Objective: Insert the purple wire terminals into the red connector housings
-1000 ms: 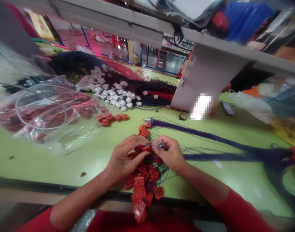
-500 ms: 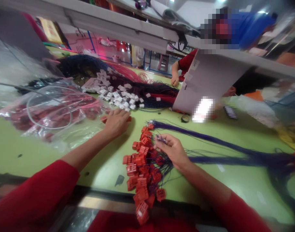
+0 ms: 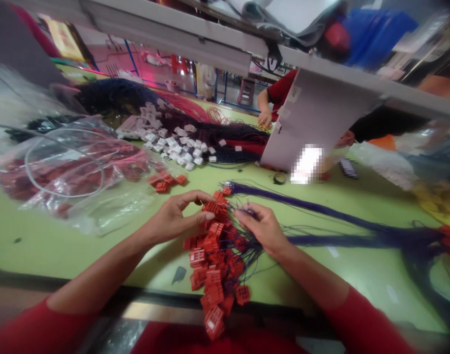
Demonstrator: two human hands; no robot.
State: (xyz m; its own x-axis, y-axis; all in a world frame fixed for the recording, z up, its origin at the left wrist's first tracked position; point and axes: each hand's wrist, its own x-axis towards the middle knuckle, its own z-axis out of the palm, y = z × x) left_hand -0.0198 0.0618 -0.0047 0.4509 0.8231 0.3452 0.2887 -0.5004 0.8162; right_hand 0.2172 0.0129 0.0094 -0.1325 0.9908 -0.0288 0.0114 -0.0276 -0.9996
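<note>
Between the thumb and fingers of my left hand (image 3: 176,216) is a red connector housing (image 3: 214,209), its open cavities showing. Just to the right, my right hand (image 3: 263,226) pinches several thin purple wires (image 3: 250,211) by their ends, close to that housing. Below both hands lies a heap of red connectors (image 3: 212,268) with purple wires attached, reaching down over the table's front edge. A few loose red housings (image 3: 165,181) rest on the green table beyond my left hand. A long bundle of purple wires (image 3: 313,206) runs off to the right.
A clear plastic bag (image 3: 73,167) of red parts lies at left. White connectors (image 3: 176,145) on dark wires are piled at the back. A grey panel (image 3: 313,113) stands behind, with a black tape roll (image 3: 279,178) before it. Another person's hand (image 3: 264,117) works across the table.
My left hand has come from the loose red housings toward my right hand, now with one housing in its fingers. My right hand has stayed nearly in place, still pinching the wires.
</note>
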